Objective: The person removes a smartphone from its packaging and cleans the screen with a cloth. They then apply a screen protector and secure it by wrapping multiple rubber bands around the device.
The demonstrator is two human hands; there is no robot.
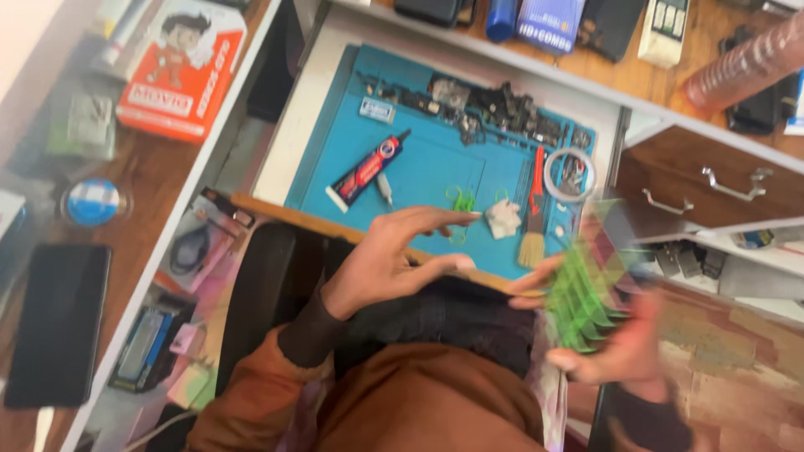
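My right hand [615, 339] grips a bunch of bright green plastic strips [579, 295], blurred by motion, just right of my lap. My left hand [394, 251] hovers empty with fingers spread over the front edge of the blue work mat [419, 159]. On the mat lie a black-and-red glue tube [366, 170], small green clips [459, 201], a crumpled white wipe [503, 218] and a brush with an orange handle [534, 219]. Dark phone parts [494, 109] are heaped along the mat's far edge.
A ring of clear tape [569, 173] sits at the mat's right. An open wooden drawer [712, 180] stands at right. A black phone [57, 322] and an orange box [180, 71] lie on the glass counter at left. Boxes and cases line the far shelf.
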